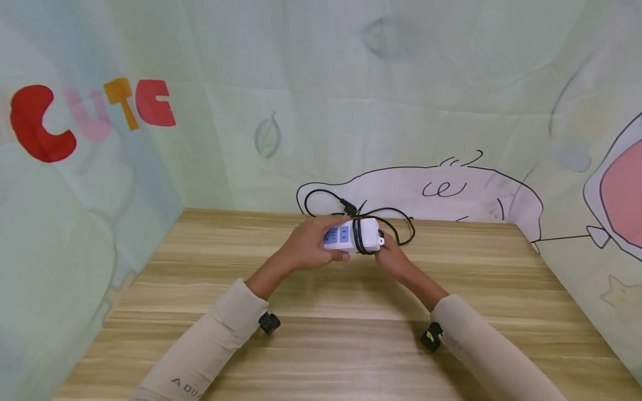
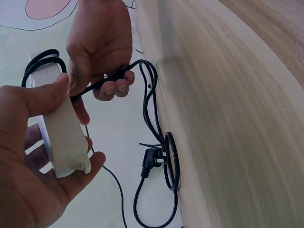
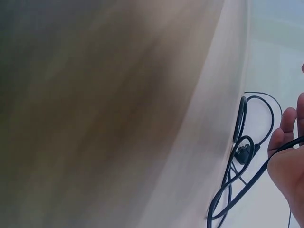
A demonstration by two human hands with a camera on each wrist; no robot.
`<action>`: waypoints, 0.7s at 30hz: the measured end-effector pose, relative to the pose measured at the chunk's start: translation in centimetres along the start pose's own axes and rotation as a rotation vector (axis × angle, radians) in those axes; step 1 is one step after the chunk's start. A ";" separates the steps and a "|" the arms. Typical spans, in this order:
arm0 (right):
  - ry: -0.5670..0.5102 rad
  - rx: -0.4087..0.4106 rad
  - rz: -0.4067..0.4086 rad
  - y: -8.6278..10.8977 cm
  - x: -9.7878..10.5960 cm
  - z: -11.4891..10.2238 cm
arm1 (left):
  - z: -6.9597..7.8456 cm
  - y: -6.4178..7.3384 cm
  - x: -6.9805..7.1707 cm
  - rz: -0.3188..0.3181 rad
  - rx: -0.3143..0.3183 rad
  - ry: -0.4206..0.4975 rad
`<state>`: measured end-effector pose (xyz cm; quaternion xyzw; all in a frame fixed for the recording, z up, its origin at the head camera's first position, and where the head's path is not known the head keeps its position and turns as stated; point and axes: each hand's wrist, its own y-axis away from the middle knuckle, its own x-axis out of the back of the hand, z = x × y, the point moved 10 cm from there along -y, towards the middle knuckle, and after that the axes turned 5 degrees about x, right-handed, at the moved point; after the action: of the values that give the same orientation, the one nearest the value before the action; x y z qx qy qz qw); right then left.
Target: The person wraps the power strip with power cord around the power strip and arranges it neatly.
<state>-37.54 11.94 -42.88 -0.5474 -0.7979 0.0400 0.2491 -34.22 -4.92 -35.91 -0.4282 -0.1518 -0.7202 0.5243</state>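
Note:
My left hand (image 1: 307, 244) grips a white power strip (image 1: 345, 234) with blue socket faces, held up over the wooden table. In the left wrist view, the thumb lies along one side of the strip (image 2: 64, 135) and the fingers wrap the other. A black cord (image 1: 358, 236) is looped around the strip's right end. At that end, my right hand (image 1: 393, 257) holds the cord; in the left wrist view its curled fingers close round the cord (image 2: 114, 77). The cord's slack trails to the plug (image 2: 152, 158) at the table's far edge.
The wooden table (image 1: 321, 345) ends at a pale fabric backdrop (image 1: 326, 94) printed with cartoon drawings and coloured letters. Loose cord loops (image 1: 401, 214) lie along the far edge against it. A small black camera is worn on each wrist.

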 end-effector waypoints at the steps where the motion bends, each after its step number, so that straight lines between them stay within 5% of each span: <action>1: 0.020 -0.024 -0.008 0.0 -0.1 -0.1 | 0.1 0.0 0.1 0.004 -0.006 0.003; 6: 0.092 -0.100 -0.072 0.0 -0.5 -0.3 | 0.2 -0.2 0.2 0.016 0.001 0.010; 11: 0.086 -0.066 -0.140 0.0 -0.6 0.4 | 0.1 -0.2 0.0 0.011 0.015 -0.005; 21: 0.294 -0.179 -0.225 0.0 -1.2 0.2 | -0.1 -0.2 0.2 0.028 0.067 -0.041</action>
<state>-37.31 10.87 -43.42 -0.4747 -0.8095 -0.1396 0.3161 -34.42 -5.05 -35.79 -0.4272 -0.1805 -0.6985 0.5450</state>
